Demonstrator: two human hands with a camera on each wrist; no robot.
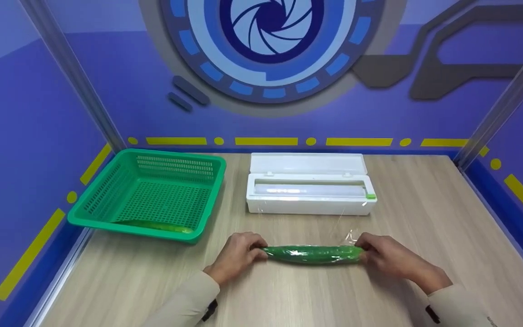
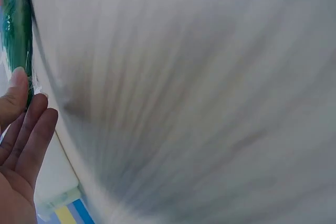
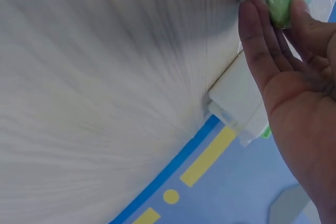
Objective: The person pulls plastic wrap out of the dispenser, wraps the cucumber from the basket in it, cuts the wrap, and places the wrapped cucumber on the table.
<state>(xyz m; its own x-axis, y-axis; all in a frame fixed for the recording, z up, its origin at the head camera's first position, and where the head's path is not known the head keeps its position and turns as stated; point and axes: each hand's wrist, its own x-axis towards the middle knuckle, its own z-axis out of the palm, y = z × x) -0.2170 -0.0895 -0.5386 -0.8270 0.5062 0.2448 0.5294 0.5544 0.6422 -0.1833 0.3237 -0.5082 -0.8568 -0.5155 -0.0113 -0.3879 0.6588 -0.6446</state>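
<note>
Head view: your left hand (image 1: 236, 255) and right hand (image 1: 386, 256) each pinch one end of the film-wrapped cucumber (image 1: 311, 254), level over the desk (image 1: 316, 299), between you and the white box (image 1: 311, 207), right of the basket (image 1: 166, 200).

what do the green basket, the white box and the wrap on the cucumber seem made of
Green basket: likely molded plastic, slight sheen, with slotted walls and grid floor. White box: probably rigid plastic, smooth, even-coloured surfaces. Wrap on the cucumber: thin clear film, apparently plastic; glossy highlights and crinkled edges show it.
</note>
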